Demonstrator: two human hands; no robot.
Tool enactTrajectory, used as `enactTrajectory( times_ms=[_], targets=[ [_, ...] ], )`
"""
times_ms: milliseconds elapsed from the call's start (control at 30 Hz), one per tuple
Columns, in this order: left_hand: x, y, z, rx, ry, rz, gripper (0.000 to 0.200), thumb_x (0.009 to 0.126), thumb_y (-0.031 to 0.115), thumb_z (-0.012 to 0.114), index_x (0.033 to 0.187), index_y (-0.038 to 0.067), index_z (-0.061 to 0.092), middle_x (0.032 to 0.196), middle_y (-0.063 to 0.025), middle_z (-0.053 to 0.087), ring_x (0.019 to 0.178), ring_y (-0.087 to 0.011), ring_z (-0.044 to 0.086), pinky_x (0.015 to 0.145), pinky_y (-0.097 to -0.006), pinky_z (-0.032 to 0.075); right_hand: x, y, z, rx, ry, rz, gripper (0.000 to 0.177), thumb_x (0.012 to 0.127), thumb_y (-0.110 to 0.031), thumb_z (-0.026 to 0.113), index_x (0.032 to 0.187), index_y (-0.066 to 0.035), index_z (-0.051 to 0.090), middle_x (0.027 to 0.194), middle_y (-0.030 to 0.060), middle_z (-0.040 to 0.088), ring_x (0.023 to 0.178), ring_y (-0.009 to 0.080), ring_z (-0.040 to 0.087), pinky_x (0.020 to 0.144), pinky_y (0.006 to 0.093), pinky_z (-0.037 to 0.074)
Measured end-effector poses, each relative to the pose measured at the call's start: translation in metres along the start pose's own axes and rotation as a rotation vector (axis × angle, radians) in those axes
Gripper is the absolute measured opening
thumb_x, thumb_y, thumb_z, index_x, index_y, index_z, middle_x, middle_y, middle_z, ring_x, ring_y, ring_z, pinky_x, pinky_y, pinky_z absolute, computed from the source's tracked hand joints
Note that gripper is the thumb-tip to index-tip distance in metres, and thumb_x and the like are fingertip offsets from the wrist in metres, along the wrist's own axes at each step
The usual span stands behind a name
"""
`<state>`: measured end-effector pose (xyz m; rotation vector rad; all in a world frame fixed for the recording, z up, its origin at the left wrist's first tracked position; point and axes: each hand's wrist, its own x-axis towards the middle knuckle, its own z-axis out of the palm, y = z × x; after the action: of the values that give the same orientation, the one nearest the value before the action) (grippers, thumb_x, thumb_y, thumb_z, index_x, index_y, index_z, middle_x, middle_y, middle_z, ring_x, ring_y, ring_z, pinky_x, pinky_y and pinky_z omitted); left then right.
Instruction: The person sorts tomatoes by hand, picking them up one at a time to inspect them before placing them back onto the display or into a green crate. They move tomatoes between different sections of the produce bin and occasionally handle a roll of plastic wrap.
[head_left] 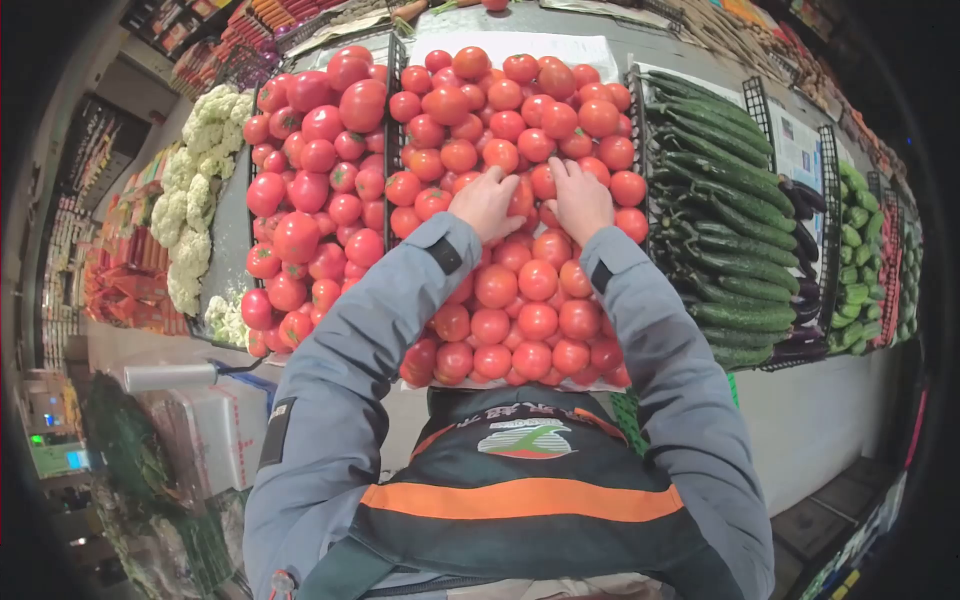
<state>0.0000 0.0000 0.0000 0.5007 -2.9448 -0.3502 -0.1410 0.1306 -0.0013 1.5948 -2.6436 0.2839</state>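
A bed of round red tomatoes (538,320) fills the middle section of the display, with the front part laid in fairly even rows. My left hand (485,203) rests among them, its fingers and thumb curved around a tomato (521,197). Close beside it, my right hand (580,203) has its fingers and thumb around another tomato (543,182). Both of these tomatoes sit at the level of the pile. The undersides of my fingers are hidden, so how firm each grip is does not show.
Pinkish tomatoes (297,238) lie to the left behind a black divider (392,150), with cauliflower (190,205) beyond. Cucumbers (725,215), eggplants (806,240) and smaller green vegetables (855,260) stand to the right. A roll of white film (170,376) is at lower left.
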Motion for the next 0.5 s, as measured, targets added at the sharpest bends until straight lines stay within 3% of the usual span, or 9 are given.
enactTrajectory(
  times_ms=[200, 300, 400, 500],
  targets=[
    [-0.015, -0.011, -0.003, -0.008, -0.148, 0.074, 0.046, 0.075, 0.039, 0.074, 0.107, 0.009, 0.059, 0.101, -0.0154, 0.060, 0.095, -0.0392, 0.065, 0.066, -0.0553, 0.054, 0.007, -0.001, -0.012, 0.042, -0.098, 0.026, 0.067, 0.080, -0.025, 0.075, 0.140, -0.013, 0.046, 0.125, 0.0094, 0.055, 0.106, 0.0379, 0.061, 0.076, 0.0538, 0.054],
    [-0.012, -0.012, -0.011, 0.015, -0.224, 0.086, 0.049, 0.076, 0.040, 0.073, 0.114, 0.011, 0.062, 0.107, -0.0140, 0.063, 0.098, -0.0372, 0.066, 0.069, -0.0543, 0.055, 0.004, -0.002, -0.020, 0.131, -0.142, 0.033, 0.070, 0.074, -0.033, 0.080, 0.134, -0.013, 0.052, 0.122, 0.0092, 0.056, 0.107, 0.0369, 0.061, 0.078, 0.0533, 0.053],
    [-0.009, -0.021, -0.007, -0.020, -0.205, 0.140, 0.046, 0.076, 0.041, 0.072, 0.112, 0.014, 0.065, 0.105, -0.0125, 0.064, 0.095, -0.0373, 0.067, 0.071, -0.0529, 0.054, -0.004, 0.004, -0.014, 0.145, -0.155, -0.038, 0.061, 0.071, -0.032, 0.079, 0.123, -0.012, 0.054, 0.117, 0.0096, 0.059, 0.108, 0.0341, 0.058, 0.075, 0.0524, 0.051],
    [-0.010, -0.026, -0.004, -0.070, -0.201, 0.152, 0.047, 0.076, 0.039, 0.072, 0.113, 0.012, 0.065, 0.107, -0.0138, 0.064, 0.097, -0.0395, 0.066, 0.075, -0.0529, 0.053, -0.013, 0.006, -0.012, 0.118, -0.136, -0.087, 0.060, 0.065, -0.024, 0.083, 0.117, -0.012, 0.056, 0.113, 0.0122, 0.059, 0.098, 0.0398, 0.062, 0.075, 0.0531, 0.050]
  ],
)
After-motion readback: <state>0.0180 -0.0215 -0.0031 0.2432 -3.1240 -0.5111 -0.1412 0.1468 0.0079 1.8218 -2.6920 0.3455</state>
